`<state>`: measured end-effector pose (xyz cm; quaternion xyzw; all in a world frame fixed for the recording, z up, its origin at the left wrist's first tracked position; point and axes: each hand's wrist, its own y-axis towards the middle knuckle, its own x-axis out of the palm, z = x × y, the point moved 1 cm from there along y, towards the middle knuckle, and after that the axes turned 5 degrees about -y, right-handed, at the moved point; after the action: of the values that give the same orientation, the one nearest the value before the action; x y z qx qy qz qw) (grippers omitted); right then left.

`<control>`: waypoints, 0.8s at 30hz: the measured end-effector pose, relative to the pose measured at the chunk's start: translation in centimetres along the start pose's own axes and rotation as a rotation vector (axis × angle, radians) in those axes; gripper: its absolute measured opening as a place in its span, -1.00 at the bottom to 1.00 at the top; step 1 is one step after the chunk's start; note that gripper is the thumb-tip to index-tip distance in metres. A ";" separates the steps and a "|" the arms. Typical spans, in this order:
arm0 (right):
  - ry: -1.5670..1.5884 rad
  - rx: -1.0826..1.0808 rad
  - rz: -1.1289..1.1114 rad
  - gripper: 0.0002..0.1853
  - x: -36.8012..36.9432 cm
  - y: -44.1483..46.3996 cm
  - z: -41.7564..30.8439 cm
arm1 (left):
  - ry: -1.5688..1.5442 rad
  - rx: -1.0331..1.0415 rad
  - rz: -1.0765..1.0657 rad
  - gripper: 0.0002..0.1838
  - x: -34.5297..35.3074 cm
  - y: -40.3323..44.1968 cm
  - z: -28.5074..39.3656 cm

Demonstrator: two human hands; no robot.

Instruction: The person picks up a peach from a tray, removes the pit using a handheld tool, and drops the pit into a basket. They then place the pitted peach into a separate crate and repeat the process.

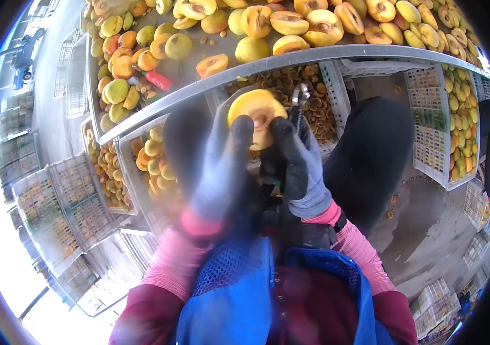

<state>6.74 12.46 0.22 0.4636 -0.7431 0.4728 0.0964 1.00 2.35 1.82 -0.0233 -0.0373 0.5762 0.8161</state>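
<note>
Both hands wear grey gloves with dark fingers. Between them, just below the metal table edge, is a halved yellow fruit (258,118), its cut face up with a brownish hollow. My left hand (222,155) grips the fruit's left side, thumb on the cut face. On the other side, my right hand (299,161) has its thumb against the fruit. A shiny metal tool (301,95) sticks up from the right hand's fingers; its lower part is hidden by the glove.
A metal-edged table (199,86) holds many halved fruits and a red-handled tool (156,79). Below it stand a crate of brown scraps (334,92) and crates of fruit (156,164). More fruit fills a crate (429,126) at right. Stacked crates (64,207) are at left.
</note>
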 end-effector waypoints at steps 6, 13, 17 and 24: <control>-1.032 -0.812 -0.072 -0.79 -1.2 -0.3 3.4 | -0.017 -0.168 0.225 -0.59 -1.3 -1.7 -0.7; -1.166 -0.787 -0.012 -0.80 -0.9 -2.8 2.5 | 0.075 -0.074 0.270 -0.65 -0.5 -3.1 -0.7; -1.199 -0.830 -0.010 -0.76 -1.6 -3.2 3.3 | 0.296 0.219 0.154 -0.73 -1.6 -3.2 -2.1; -1.174 -0.720 -0.049 -0.55 -4.0 -3.2 5.5 | 0.850 0.443 -0.021 -0.72 -3.1 -4.0 -3.7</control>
<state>13.01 10.09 -3.06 0.5986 -0.7724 -0.1352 -0.1636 4.04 -1.87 -1.66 -0.0820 0.4231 0.5015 0.7502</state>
